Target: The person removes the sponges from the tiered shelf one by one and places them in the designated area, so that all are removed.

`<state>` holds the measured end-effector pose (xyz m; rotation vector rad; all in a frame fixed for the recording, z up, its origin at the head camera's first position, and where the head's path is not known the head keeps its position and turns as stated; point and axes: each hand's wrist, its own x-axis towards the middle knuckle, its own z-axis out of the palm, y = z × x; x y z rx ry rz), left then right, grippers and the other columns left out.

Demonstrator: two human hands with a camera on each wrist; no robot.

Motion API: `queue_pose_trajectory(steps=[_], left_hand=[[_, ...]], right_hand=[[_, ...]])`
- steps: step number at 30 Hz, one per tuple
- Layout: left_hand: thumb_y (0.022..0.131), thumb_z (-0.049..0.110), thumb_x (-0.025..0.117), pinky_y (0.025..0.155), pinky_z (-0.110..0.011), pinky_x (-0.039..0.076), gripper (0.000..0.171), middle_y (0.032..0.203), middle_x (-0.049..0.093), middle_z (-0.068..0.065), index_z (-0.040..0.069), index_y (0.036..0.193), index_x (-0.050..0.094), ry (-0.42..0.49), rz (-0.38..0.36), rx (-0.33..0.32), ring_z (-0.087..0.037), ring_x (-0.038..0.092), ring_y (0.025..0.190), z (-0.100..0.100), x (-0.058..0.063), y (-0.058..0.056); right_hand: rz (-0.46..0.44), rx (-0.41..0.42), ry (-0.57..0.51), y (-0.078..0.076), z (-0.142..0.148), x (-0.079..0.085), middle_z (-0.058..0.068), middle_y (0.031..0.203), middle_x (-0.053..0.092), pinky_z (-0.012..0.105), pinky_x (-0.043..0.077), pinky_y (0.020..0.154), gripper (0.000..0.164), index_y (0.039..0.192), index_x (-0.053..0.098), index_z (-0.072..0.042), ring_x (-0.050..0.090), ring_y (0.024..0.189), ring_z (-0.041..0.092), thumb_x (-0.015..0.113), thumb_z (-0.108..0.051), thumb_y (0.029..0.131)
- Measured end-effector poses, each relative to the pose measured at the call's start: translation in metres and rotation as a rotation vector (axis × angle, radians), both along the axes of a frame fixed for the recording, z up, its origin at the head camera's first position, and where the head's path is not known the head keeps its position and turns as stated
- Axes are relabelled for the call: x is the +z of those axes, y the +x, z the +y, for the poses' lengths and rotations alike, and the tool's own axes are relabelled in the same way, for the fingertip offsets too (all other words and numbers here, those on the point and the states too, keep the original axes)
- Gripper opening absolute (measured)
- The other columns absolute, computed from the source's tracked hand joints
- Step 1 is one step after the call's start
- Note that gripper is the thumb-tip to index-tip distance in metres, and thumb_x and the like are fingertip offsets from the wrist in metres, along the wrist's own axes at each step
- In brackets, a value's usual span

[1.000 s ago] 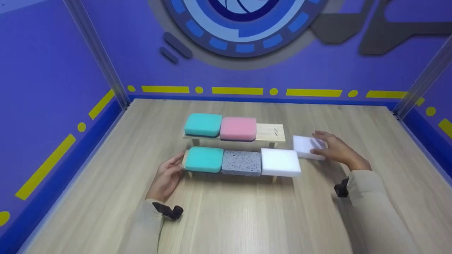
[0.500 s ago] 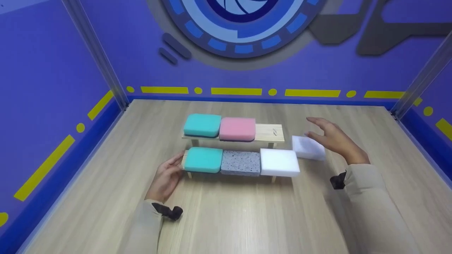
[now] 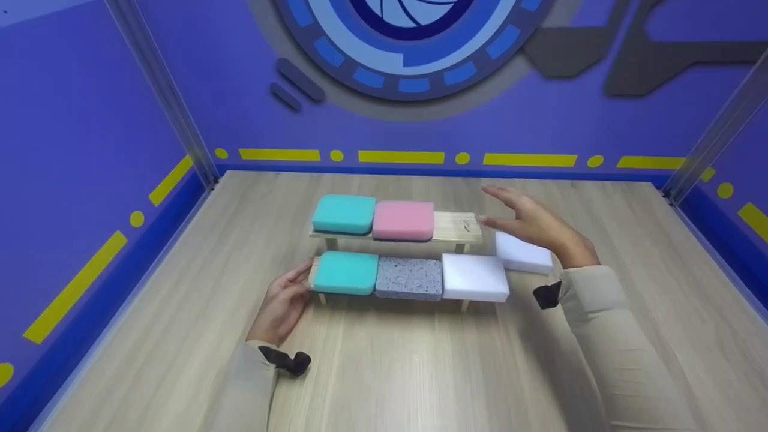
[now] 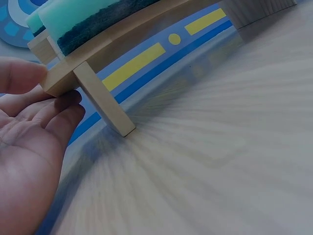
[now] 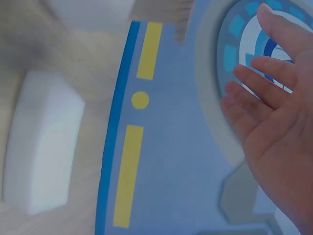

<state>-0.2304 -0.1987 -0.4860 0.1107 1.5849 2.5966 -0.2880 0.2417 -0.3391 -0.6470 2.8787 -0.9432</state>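
My left hand (image 3: 281, 307) pinches the left end of the front wooden stand (image 4: 105, 49), thumb above and fingers underneath in the left wrist view. On that stand lie a turquoise sponge (image 3: 346, 273), a speckled grey pumice-like block (image 3: 409, 278) and a white foam block (image 3: 474, 277). The rear wooden stand (image 3: 454, 227) carries another turquoise sponge (image 3: 344, 214) and a pink sponge (image 3: 404, 220); its right part is bare wood. Near that right end hovers my right hand (image 3: 540, 228), fingers extended, holding nothing. Behind its wrist, a second white block (image 3: 525, 253) lies on the table.
The wooden table (image 3: 390, 366) runs back to a blue wall (image 3: 198, 108) with yellow marks. Side walls stand at left and right. A black wrist mount (image 3: 547, 295) sits on the right sleeve, another black mount (image 3: 288, 361) on the left.
My right hand has let go of the white block on the table, lifted, and moved left toward the rear stand's right end. The left hand has stayed in place.
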Motion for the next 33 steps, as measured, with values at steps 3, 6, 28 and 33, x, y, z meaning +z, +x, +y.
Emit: queue_pose_trajectory(steps=[3,6,28,33], left_hand=[[0.088,-0.017,0.037,0.098,-0.019,0.045,0.059,0.154,0.024,-0.027,-0.012,0.146,0.024,-0.010,0.002,-0.003,-0.018,0.042,0.133,0.000,-0.001,0.000],[0.088,-0.016,0.037,0.098,-0.020,0.045,0.059,0.154,0.024,-0.026,-0.012,0.145,0.025,-0.009,0.000,-0.007,-0.018,0.042,0.133,0.001,-0.001,0.001],[0.090,-0.013,0.042,0.099,-0.019,0.044,0.058,0.155,0.023,-0.025,-0.012,0.146,0.025,-0.019,0.004,0.005,-0.027,0.029,0.142,-0.001,-0.001,0.001],[0.090,-0.014,0.041,0.099,-0.019,0.044,0.057,0.155,0.024,-0.026,-0.013,0.145,0.025,-0.016,-0.003,0.002,-0.031,0.023,0.144,0.001,0.000,0.000]], right_hand=[[-0.007,0.026,0.014,0.000,-0.012,0.003,0.017,0.157,0.028,0.059,0.025,0.112,0.076,0.151,0.032,-0.011,0.026,0.142,0.041,0.061,-0.047,0.090],[-0.028,0.050,0.018,-0.001,-0.024,0.005,0.016,0.158,0.025,0.059,0.024,0.113,0.078,0.151,0.031,-0.012,0.023,0.144,0.040,0.062,-0.048,0.089],[-0.071,0.154,0.007,-0.007,-0.094,-0.001,0.015,0.159,0.022,0.051,0.021,0.117,0.083,0.151,0.029,-0.007,0.020,0.146,0.034,0.071,-0.034,0.085],[-0.075,0.147,0.020,-0.007,-0.098,-0.006,0.015,0.158,0.024,0.048,0.024,0.117,0.084,0.151,0.029,-0.007,0.025,0.145,0.032,0.071,-0.038,0.085]])
